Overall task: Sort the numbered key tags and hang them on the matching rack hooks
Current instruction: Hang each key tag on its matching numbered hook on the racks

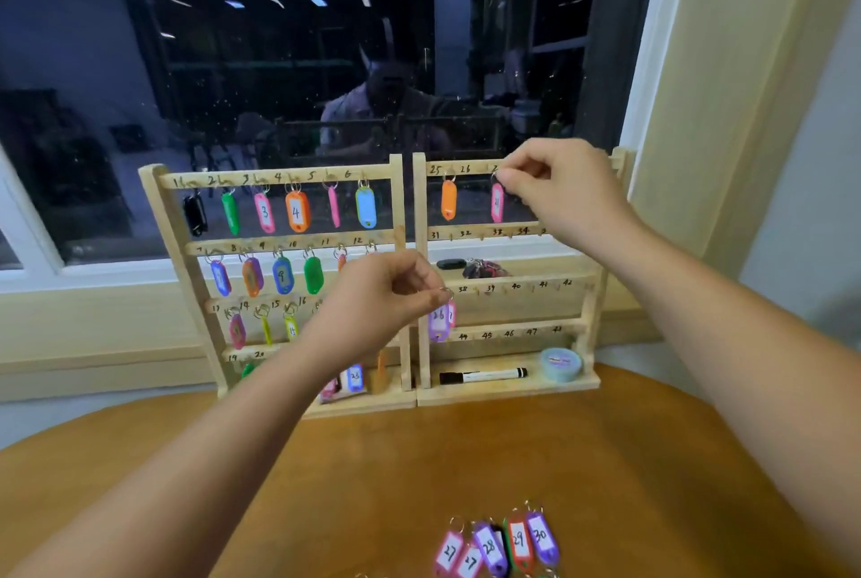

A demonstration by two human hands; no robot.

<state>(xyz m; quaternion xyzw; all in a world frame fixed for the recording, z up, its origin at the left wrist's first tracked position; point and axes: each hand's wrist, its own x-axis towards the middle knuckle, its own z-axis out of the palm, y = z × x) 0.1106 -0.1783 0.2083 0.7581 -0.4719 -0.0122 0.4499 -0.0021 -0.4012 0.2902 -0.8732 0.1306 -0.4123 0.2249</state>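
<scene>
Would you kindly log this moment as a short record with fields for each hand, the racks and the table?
left hand: pinches a ring from which a purple tag marked 26 hangs
right hand: fingers at the ring of a pink tag on the right rack's top rail
left rack: hooks 1 to 6 filled
right rack: orange tag under 25
table: loose tags marked 27 to 30

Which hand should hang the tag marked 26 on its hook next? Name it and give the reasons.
Left, probably. The left hand already pinches the ring of the purple 26 tag, while the right hand is at the top rail of the right rack, busy with a pink tag.
</scene>
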